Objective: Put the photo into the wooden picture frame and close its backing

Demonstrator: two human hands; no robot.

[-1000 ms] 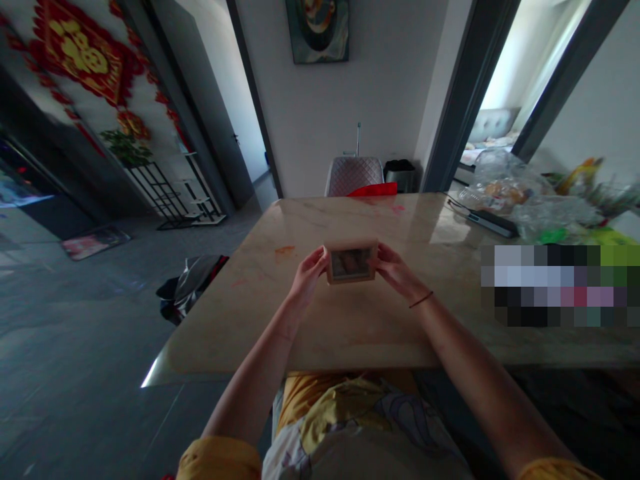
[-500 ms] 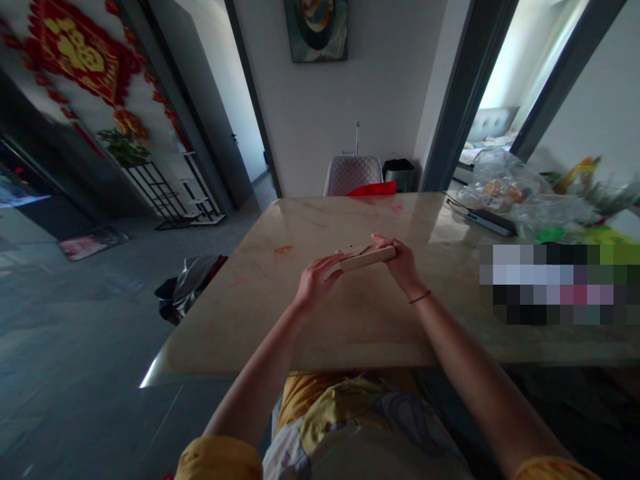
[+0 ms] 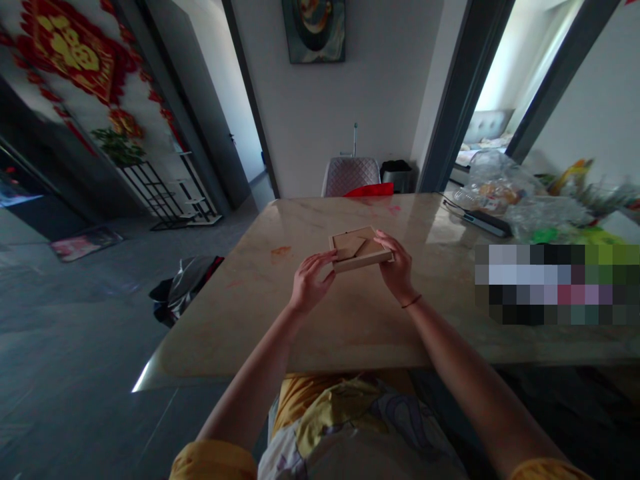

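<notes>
Above the middle of the table I hold a light wooden picture frame (image 3: 349, 248), its brown back facing up and tilted toward me. A flat support flap lies slantwise across that back. My right hand (image 3: 400, 270) grips the frame's right edge, thumb on top and the other fingers partly hidden beneath. At the left edge, my left hand (image 3: 311, 283) has its fingertips on top and its thumb low against the side.
The marble-patterned table (image 3: 240, 333) spreads under my hands. To the right lie a black elongated device (image 3: 487, 223) with a cable and several clear plastic bags (image 3: 547, 213), beside a blurred-out patch. A quilted chair (image 3: 350, 175) with a red item stands across the table.
The picture frame has tilted so that more of its back faces me. Both hands have turned with it and still hold its sides.
</notes>
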